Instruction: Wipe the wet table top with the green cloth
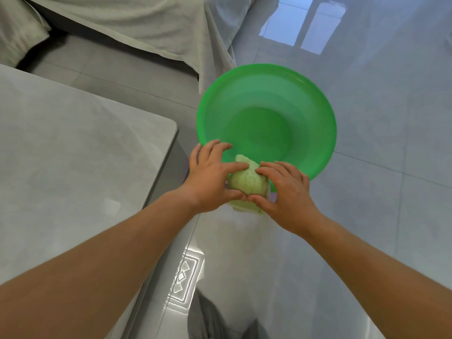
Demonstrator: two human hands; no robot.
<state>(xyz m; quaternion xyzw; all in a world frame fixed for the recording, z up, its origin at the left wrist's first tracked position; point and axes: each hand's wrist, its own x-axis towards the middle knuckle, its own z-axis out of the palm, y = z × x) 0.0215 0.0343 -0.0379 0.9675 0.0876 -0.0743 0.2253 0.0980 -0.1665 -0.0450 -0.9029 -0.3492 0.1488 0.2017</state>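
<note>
Both hands meet just right of the frame's centre, clamped on the cloth [247, 184] from either side. The left hand [215, 174] has its forefinger laid over the top of the bundle and its thumb tucked under the near edge, while its other fingers spread out toward the basin's rim. The right hand [286, 189] mirrors it, fingers curled on top and thumb beneath, the two thumbs almost touching. The cloth is pale green and bunched into a tight wad, held above the near rim of the basin [269, 99]. That basin is round, bright green plastic, and sits on the glossy tiled floor [367, 167]. The grey surface [73, 143] fills the left of the frame, its rounded corner just left of the left hand, apart from the cloth. Across the top lies a rumpled grey cover [146, 25].
</note>
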